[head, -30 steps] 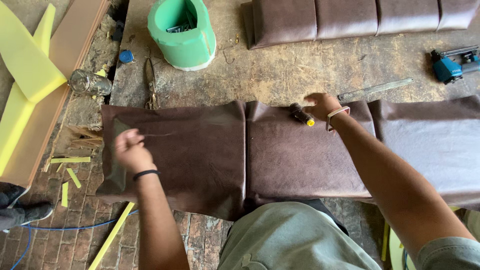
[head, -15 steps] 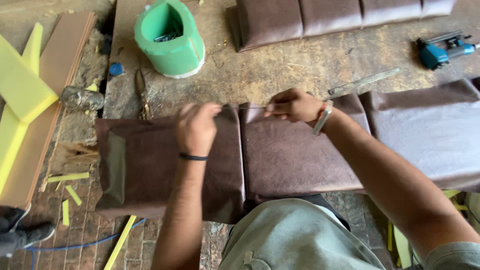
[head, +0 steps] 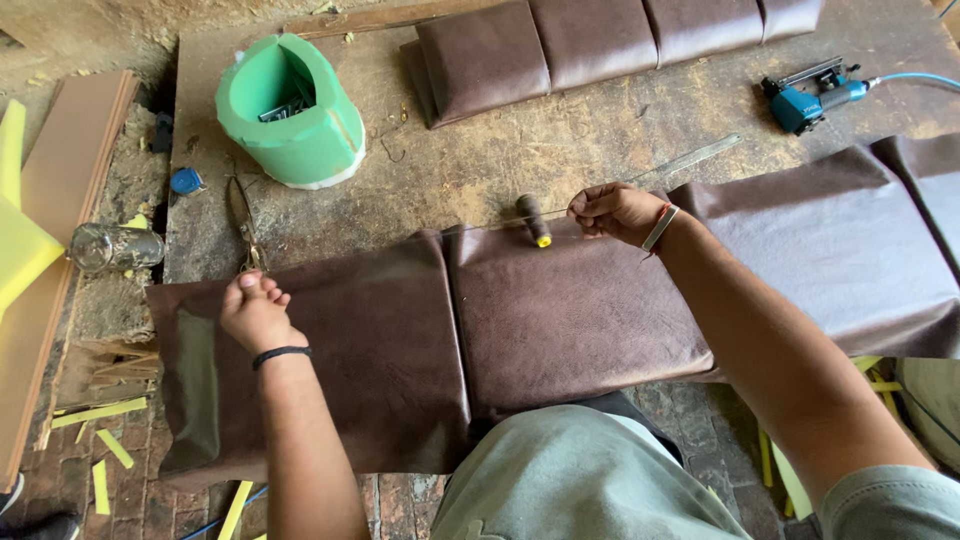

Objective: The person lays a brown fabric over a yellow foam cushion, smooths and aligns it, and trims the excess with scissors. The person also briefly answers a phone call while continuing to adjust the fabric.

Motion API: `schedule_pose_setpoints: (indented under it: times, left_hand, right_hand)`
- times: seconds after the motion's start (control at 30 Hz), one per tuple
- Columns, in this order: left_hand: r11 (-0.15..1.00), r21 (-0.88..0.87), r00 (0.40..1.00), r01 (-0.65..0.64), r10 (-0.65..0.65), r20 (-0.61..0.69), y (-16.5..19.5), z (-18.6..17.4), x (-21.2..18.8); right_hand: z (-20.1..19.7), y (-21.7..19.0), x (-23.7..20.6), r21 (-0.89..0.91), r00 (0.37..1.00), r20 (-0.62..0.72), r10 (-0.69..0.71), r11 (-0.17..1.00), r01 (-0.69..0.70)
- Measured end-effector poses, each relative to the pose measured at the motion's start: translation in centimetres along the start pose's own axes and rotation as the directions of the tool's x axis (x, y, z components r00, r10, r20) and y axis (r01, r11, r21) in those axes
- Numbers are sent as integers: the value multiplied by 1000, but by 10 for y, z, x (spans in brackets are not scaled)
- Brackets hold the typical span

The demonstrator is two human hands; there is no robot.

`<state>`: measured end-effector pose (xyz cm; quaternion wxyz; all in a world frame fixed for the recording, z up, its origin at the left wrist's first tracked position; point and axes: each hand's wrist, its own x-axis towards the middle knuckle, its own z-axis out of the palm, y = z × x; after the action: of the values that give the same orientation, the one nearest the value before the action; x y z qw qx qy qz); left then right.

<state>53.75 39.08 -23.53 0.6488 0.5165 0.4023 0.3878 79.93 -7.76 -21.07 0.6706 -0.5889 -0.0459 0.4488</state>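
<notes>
Head view: two hands draw a thread taut over brown padded leatherette on a workbench.

Left hand (head: 258, 310) sits at the left part of the brown cushion cover (head: 400, 340), fingers curled together and pinching one end of a thin thread (head: 500, 224). Right hand (head: 617, 212) is at the cover's far edge, fingertips pressed together on the other end. The thread runs between them, just above a dark spool with a yellow end (head: 534, 221) that lies on the seam between two panels. Beyond, on the bench (head: 480, 160): a green foam tub (head: 290, 112) holding metal bits, scissors (head: 243, 222) by the left edge, a blue stapler gun (head: 810, 95), a second padded strip (head: 600, 40). A glass jar (head: 110, 247) lies off-bench to the left.
</notes>
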Motion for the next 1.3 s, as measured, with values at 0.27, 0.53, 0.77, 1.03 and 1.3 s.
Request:
schedule_pose_setpoints:
  times: [0.27, 0.53, 0.77, 1.03, 1.3]
  left_hand:
    - [980, -170, 990, 107, -121, -76, 4, -27, 1]
    - [954, -179, 962, 240, -258, -85, -12, -41, 2]
    - [956, 221, 965, 192, -143, -222, -7, -36, -15]
    - [955, 182, 514, -235, -37, 857, 12, 115, -116]
    - [983, 124, 254, -135, -86, 963, -23, 233, -151]
  right_hand:
    - [-3, -7, 14, -223, 992, -107, 67, 971, -90]
    - [1, -4, 21, -101, 933, -256, 253, 953, -286]
    - [13, -8, 19, -487, 951, -309, -21, 862, -139]
    - [93, -31, 2, -930, 689, 326, -647, -91, 355]
    - [95, -70, -44, -902, 415, 430, -802, -358, 243]
